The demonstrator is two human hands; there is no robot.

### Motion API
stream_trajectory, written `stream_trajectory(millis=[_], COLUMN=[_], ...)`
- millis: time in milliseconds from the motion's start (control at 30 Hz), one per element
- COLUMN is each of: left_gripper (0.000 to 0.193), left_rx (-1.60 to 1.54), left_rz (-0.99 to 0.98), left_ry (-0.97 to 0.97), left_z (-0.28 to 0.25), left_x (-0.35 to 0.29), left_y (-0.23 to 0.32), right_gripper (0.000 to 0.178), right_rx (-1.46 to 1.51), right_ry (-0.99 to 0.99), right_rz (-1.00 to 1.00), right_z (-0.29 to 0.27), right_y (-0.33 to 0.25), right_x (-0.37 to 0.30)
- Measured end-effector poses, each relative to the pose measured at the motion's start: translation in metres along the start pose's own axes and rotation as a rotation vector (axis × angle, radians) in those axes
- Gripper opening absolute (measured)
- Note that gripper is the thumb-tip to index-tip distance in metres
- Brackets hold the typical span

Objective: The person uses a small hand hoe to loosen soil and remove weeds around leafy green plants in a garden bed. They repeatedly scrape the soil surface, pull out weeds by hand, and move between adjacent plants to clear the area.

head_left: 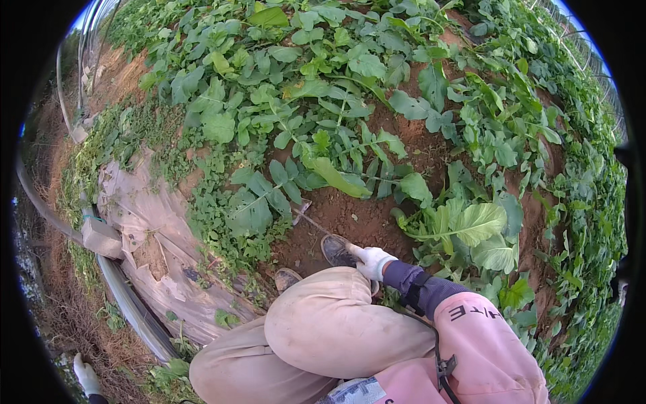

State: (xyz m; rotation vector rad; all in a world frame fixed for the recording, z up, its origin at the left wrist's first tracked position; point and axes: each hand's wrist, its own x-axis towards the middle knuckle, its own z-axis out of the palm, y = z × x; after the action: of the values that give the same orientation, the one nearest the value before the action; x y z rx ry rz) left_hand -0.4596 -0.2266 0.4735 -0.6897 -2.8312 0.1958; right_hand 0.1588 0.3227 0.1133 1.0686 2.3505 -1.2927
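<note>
My right hand (372,262), in a white glove, is closed round the short wooden handle of a hand hoe (313,222), in front of my bent knee. Its thin shaft slants up and left to a small blade that touches the bare brown soil (346,212). Leafy green plants (464,225) stand right of the hoe, and low weeds (225,209) grow left of it. Far out at the lower left edge is my left hand (86,377), also white-gloved, over dry grass. Its fingers look stretched out, with nothing seen in them.
My shoes (334,249) are on the soil close to the hoe. Torn pale plastic sheeting (161,229) covers ground on the left, beside a concrete block (102,239) and a long pipe (131,303). Dense leafy crop (269,74) fills the far side and the right.
</note>
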Motion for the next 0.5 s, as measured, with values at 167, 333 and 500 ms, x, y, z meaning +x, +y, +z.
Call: stream_trajectory(millis=[167, 333, 500], left_gripper=[0.018, 0.028, 0.023], left_rx=[-0.234, -0.321, -0.172], left_rz=[0.537, 0.842, 1.292], left_ry=[-0.757, -0.877, -0.882], left_z=[0.169, 0.246, 0.255], left_x=[-0.119, -0.130, -0.108], left_y=[0.319, 0.479, 0.617], right_gripper=[0.061, 0.060, 0.059], right_rx=[-0.052, -0.060, -0.002], right_ry=[0.016, 0.072, 0.121], right_rz=[0.012, 0.006, -0.018], right_z=[-0.007, -0.006, 0.012], right_y=[0.002, 0.002, 0.002], right_x=[0.019, 0.043, 0.086])
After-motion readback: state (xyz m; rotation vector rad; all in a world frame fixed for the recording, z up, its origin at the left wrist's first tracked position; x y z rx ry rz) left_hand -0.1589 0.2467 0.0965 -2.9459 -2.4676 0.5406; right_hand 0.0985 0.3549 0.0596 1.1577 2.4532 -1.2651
